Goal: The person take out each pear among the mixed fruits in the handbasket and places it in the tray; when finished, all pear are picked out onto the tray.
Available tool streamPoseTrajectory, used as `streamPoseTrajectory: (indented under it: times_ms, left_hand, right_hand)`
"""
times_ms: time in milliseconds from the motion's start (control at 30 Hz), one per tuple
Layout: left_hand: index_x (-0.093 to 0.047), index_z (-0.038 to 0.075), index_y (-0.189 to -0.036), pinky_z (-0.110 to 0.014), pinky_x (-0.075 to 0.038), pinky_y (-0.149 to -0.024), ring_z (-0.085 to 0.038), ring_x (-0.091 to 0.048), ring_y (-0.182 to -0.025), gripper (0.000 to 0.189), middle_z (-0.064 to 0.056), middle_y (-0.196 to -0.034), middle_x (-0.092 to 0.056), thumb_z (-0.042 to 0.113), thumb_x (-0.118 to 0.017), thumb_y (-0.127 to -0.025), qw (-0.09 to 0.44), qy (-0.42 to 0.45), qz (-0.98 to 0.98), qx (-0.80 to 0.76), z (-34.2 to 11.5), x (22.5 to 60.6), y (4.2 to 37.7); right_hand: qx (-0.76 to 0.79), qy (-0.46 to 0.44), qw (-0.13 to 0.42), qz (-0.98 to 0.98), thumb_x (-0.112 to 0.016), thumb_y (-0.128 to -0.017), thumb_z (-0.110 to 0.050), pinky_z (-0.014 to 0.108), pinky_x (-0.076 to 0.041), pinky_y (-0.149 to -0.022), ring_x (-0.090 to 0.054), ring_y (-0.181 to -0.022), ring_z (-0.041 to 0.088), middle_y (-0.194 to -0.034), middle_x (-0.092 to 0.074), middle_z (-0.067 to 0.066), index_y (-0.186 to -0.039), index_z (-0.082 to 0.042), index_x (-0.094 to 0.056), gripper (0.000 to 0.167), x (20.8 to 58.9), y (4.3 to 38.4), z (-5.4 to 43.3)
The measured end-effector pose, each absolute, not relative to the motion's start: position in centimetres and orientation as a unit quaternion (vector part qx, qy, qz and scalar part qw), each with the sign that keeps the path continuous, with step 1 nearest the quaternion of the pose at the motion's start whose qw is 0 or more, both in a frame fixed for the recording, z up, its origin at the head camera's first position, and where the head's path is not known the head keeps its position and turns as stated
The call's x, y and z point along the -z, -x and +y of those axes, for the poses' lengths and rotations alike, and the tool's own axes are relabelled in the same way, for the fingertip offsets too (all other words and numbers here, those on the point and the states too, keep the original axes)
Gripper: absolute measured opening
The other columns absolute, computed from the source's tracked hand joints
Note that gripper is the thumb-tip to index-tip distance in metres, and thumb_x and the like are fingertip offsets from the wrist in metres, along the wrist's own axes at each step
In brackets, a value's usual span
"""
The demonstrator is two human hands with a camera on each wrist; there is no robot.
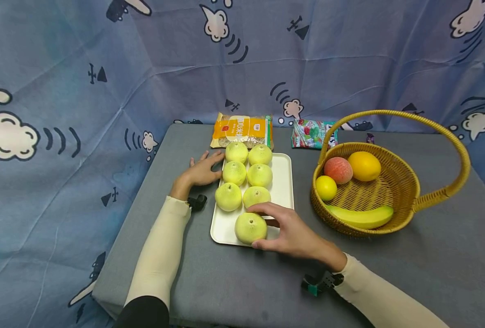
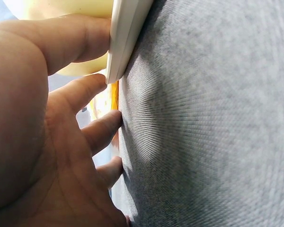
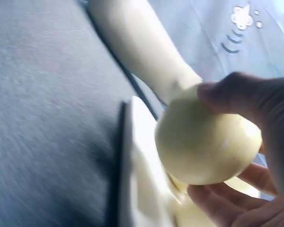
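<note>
A white rectangular tray [image 1: 282,182] bears several round, pale yellow-green fruits [image 1: 227,197], set in two columns. My right hand [image 1: 295,232] grips the front one, a round yellow-green fruit [image 1: 250,228], between thumb and fingers. Seen from the right wrist, that fruit [image 3: 208,139] is above the tray's rim [image 3: 141,118], with the thumb on one side and fingers on the other. Beside the tray's left edge is my left hand [image 1: 203,171], fingers extended. In the left wrist view its thumb and index fingertip touch the tray's side [image 2: 125,38].
Right of the tray stands a yellow wicker basket [image 1: 406,182] with a tall handle, holding a peach [image 1: 338,170], a banana [image 1: 363,217] and two yellow fruits [image 1: 364,166]. Behind lie an orange-yellow food packet [image 1: 242,130] and a colourful packet [image 1: 312,133]. A patterned blue curtain [image 1: 144,59] hangs behind the grey table [image 1: 234,282].
</note>
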State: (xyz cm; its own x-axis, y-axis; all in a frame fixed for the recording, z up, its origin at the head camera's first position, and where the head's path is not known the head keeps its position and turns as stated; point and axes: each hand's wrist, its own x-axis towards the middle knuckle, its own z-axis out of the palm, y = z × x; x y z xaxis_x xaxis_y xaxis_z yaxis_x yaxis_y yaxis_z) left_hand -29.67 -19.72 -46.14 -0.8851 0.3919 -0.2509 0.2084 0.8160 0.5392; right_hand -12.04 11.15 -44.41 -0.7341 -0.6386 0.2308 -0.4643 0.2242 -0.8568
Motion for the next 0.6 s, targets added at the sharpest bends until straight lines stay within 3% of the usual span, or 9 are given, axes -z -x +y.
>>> streamPoseTrajectory:
  times_ms: [333, 600]
  left_hand:
    - [-0.028, 0.023, -0.176, -0.079, 0.014, -0.127, -0.040, 0.002, -0.172, 0.074, -0.005, -0.186, -0.014, 0.042, -0.058, -0.111, 0.184, -0.159, 0.934, -0.260, -19.8, 46.2, 29.8]
    - [-0.028, 0.022, -0.176, -0.079, 0.014, -0.127, -0.041, 0.002, -0.172, 0.075, -0.006, -0.186, -0.015, 0.042, -0.058, -0.110, 0.182, -0.161, 0.935, -0.258, -19.8, 46.2, 29.8]
  right_hand:
    - [0.455, 0.378, -0.004, 0.806, -0.096, -0.087, -0.017, 0.040, -0.064, -0.100, -0.067, -0.130, 0.024, -0.145, -0.068, 0.008, -0.146, -0.006, -0.064, 0.068, 46.1, 11.5, 8.9]
    - [0.387, 0.381, -0.062, 0.837, -0.095, -0.089, -0.029, 0.047, -0.059, -0.108, -0.067, -0.131, 0.022, -0.146, -0.066, 0.006, -0.153, -0.014, -0.063, 0.073, 46.4, 10.8, 8.7]
